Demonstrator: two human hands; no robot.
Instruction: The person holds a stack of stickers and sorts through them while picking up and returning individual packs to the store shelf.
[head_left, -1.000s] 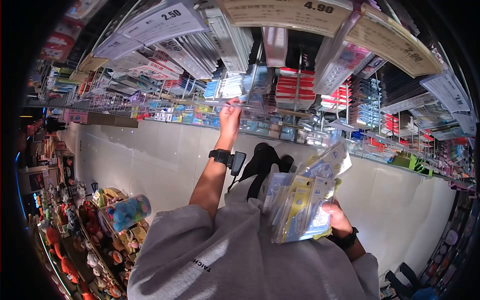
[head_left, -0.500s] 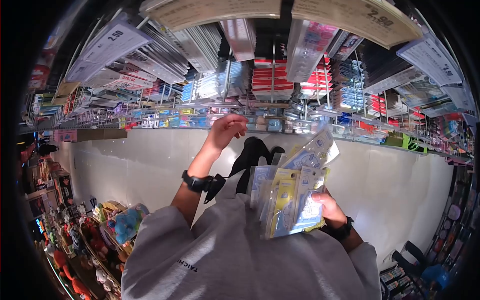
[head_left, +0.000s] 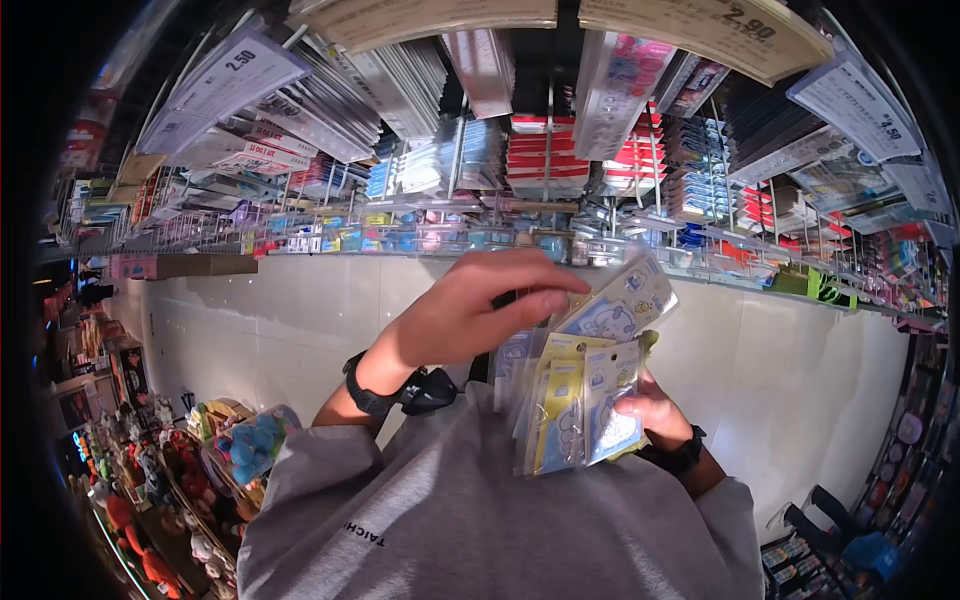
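Observation:
My right hand point(head_left: 660, 415) grips a fanned stack of flat, clear-wrapped cartoon packets point(head_left: 570, 415) in front of my shirt, its thumb pressed on the front of a blue one. The cards are yellow and blue, with white cartoon figures and hang holes. One packet point(head_left: 625, 305) leans out to the upper right of the stack. Over the stack's upper left side is my left hand point(head_left: 485, 305), its thumb and forefinger apart and the fingertips right by the edge of that leaning packet. It partly hides the packets behind it.
Ahead is a shop rack with hooks of red packets point(head_left: 545, 160) and other hanging goods, under price tags point(head_left: 225, 85). Pale floor point(head_left: 270, 320) lies between. Plush toys point(head_left: 245, 450) fill bins at the lower left. Another person's legs point(head_left: 820, 515) show at the lower right.
My left hand has come from near the rack, right and down toward me, to the upper edge of the packets. The right hand still holds the stack.

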